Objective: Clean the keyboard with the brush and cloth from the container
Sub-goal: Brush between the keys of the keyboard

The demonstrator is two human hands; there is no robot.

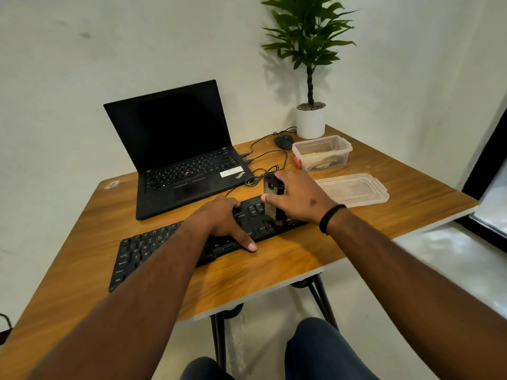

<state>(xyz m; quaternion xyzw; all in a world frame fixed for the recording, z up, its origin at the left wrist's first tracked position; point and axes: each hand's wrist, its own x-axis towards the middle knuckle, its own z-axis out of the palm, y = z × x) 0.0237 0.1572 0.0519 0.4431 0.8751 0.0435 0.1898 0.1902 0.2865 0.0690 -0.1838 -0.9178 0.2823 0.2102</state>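
Keyboard (pixel 164 242) lies slantwise on the tabletop (pixel 274 267), in front of the laptop (pixel 181 149); left hand (pixel 222 218) rests on it, fingers spread flat, thumb at the near edge, likely to pin it steady; right hand (pixel 299 196) grips the brush (pixel 271 201) upright, bristles down among the right-end keys, so sweeping looks under way; container (pixel 322 152) stands open beyond, cloth presumably inside, its lid (pixel 354 189) just beside it.

Right hand (pixel 297 197) holds brush (pixel 271 204) on keyboard (pixel 153 245).
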